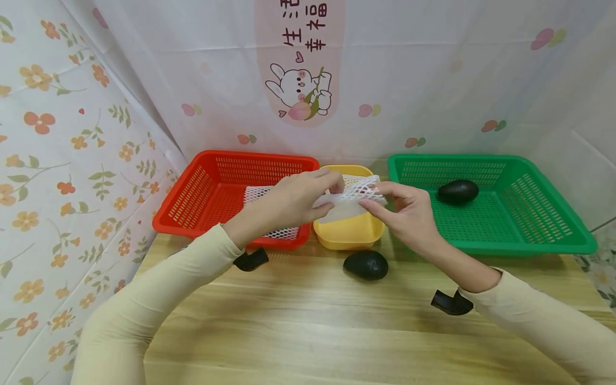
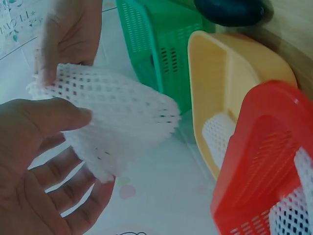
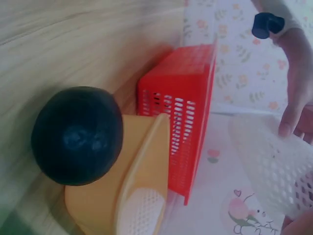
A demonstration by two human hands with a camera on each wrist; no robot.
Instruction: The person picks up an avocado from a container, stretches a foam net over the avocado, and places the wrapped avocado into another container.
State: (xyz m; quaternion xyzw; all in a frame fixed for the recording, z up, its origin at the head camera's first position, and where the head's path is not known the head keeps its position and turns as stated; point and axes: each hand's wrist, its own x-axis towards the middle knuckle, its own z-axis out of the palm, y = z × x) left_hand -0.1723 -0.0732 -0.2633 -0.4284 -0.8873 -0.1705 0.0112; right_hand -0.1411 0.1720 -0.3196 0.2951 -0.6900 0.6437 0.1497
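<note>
Head view: left grip (image 1: 300,199) and right grip (image 1: 410,211) narrowly pinch thin white diamond-mesh netting (image 1: 359,191).

A: Which words can be read here?
B: Dark Chinese characters (image 1: 305,24) on the pink panel (image 1: 305,64) of the white curtain (image 1: 409,64); 生 and 活 stand in the left column, 幸 and 福 in the right; 活 runs into the head view's top edge.
A: Anything else?
B: Letters (image 2: 17,24) on a pale cloth (image 2: 13,43) at the left wrist view's upper left; they lie slanted, too blurred to read.
</note>
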